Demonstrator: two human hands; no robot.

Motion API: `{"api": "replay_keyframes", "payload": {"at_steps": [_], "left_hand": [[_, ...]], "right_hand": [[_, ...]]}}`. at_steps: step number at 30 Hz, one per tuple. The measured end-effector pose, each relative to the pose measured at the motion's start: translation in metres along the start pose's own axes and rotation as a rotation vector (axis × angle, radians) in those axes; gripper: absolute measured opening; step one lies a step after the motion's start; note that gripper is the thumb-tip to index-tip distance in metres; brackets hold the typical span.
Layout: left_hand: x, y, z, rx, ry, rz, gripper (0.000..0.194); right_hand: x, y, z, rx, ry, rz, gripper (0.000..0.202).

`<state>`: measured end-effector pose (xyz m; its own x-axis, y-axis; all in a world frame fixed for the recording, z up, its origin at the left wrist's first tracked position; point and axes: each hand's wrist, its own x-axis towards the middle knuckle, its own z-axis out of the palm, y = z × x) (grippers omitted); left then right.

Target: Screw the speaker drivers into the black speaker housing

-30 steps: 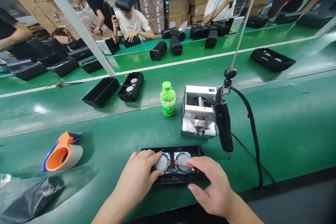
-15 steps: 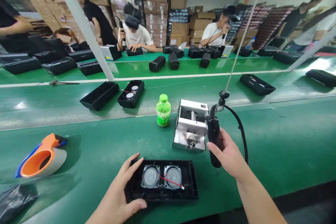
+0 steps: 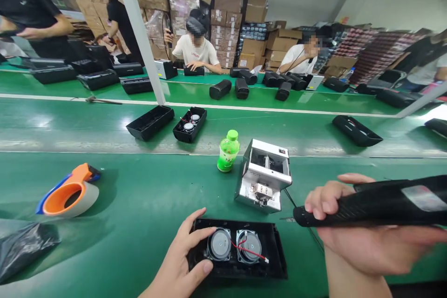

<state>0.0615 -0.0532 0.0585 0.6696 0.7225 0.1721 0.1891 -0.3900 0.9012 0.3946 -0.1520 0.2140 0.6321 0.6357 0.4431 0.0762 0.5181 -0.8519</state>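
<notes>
A black speaker housing lies on the green bench in front of me, with two round grey speakers set in it. A thin red wire with a white plug crosses the right-hand speaker. My left hand grips the housing's left end, thumb at the near side and fingers over the far edge. Above the bench on the right, my right hand is wrapped round a black electric screwdriver. The tool lies nearly level, its bit pointing left toward the metal screw feeder, apart from the housing.
A green-capped bottle stands beside the feeder. Far left are an orange tape dispenser and a black plastic bag. Black housings lie on the line beyond the bench. Several people work across it, before stacked cartons.
My right hand has swung the screwdriver from upright to nearly level and closer to me. The left hand stays on the housing. The whole view has shifted, so things sit farther right.
</notes>
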Motion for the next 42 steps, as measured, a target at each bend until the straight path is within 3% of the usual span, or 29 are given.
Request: {"api": "replay_keyframes", "payload": {"at_steps": [4, 8, 12, 18, 21, 24, 27, 29, 33, 36, 42], "left_hand": [[0.009, 0.018, -0.012, 0.041, -0.060, -0.128, 0.038], [0.014, 0.032, -0.014, 0.120, -0.090, -0.184, 0.047], [0.016, 0.036, -0.010, 0.228, -0.111, -0.188, 0.057], [0.028, 0.055, -0.014, 0.431, -0.196, -0.233, 0.061], [0.037, 0.065, -0.015, 0.503, -0.251, -0.212, 0.064], [0.045, 0.071, -0.014, 0.548, -0.318, -0.189, 0.064], [0.051, 0.073, -0.011, 0.563, -0.330, -0.196, 0.057], [0.052, 0.072, -0.009, 0.561, -0.324, -0.201, 0.054], [0.054, 0.070, -0.007, 0.563, -0.303, -0.178, 0.056], [0.055, 0.070, -0.007, 0.569, -0.313, -0.151, 0.057], [0.059, 0.069, -0.007, 0.596, -0.344, -0.127, 0.055]], "right_hand": [[0.014, 0.002, 0.040, 0.042, -0.152, -0.078, 0.079], [0.016, 0.032, 0.058, -0.019, -0.256, -0.079, 0.087], [0.013, 0.046, 0.059, -0.028, -0.256, -0.059, 0.088], [0.007, 0.044, 0.052, -0.009, -0.189, 0.039, 0.089], [0.000, 0.037, 0.047, 0.024, -0.154, 0.063, 0.088], [-0.007, 0.022, 0.044, 0.096, -0.102, -0.007, 0.079], [-0.012, 0.007, 0.052, 0.153, -0.145, -0.076, 0.063], [-0.016, 0.005, 0.064, 0.185, -0.185, -0.039, 0.062], [-0.026, 0.022, 0.083, 0.224, -0.220, 0.108, 0.083], [-0.034, 0.043, 0.087, 0.229, -0.249, 0.158, 0.094], [-0.040, 0.065, 0.084, 0.242, -0.307, 0.252, 0.090]]}}
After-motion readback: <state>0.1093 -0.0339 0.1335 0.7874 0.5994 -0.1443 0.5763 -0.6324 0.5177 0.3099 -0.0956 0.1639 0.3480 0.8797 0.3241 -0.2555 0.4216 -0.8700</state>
